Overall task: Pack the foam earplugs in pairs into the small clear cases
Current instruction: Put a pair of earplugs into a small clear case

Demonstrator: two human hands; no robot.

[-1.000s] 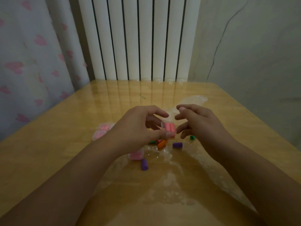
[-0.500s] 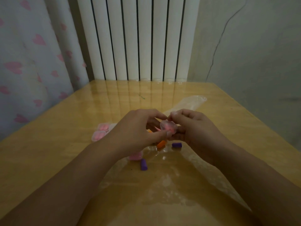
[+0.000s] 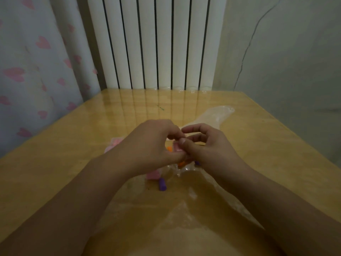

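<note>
- the left hand [image 3: 151, 145] and the right hand [image 3: 208, 145] meet at the centre of the frame, just above the table [image 3: 55, 163].
- between them is a small clear case [image 3: 176, 147] with pink showing inside; only a sliver of it is visible between the fingertips.
- the left hand is curled closed around the case, thumb under it and fingers over its top.
- the right hand pinches the same case from the right with thumb and bent fingers, the index finger arched above; the rest of the hand is loosely curled.
- whether the case lid is fully closed cannot be told, as the fingers cover it.
- directly below the hands, on the table, an orange earplug [image 3: 181, 164] lies partly hidden; a second bit of orange [image 3: 169, 149] peeks out under the left fingers.
- a purple earplug [image 3: 162, 184] lies lower, near the left wrist, clear of the hands.
- another purple earplug [image 3: 197, 162] shows just under the right hand, mostly covered.
- pink-filled cases [image 3: 116, 143] sit to the left of the left hand, and one more pink case [image 3: 152, 174] lies under the left wrist, beside the lower purple earplug.
- a clear plastic bag [image 3: 215, 115] lies flat toward the upper right of the table, behind the right hand.
- a white radiator [image 3: 156, 43] stands at the top centre, a heart-print curtain [image 3: 36, 61] at the upper left.
</note>
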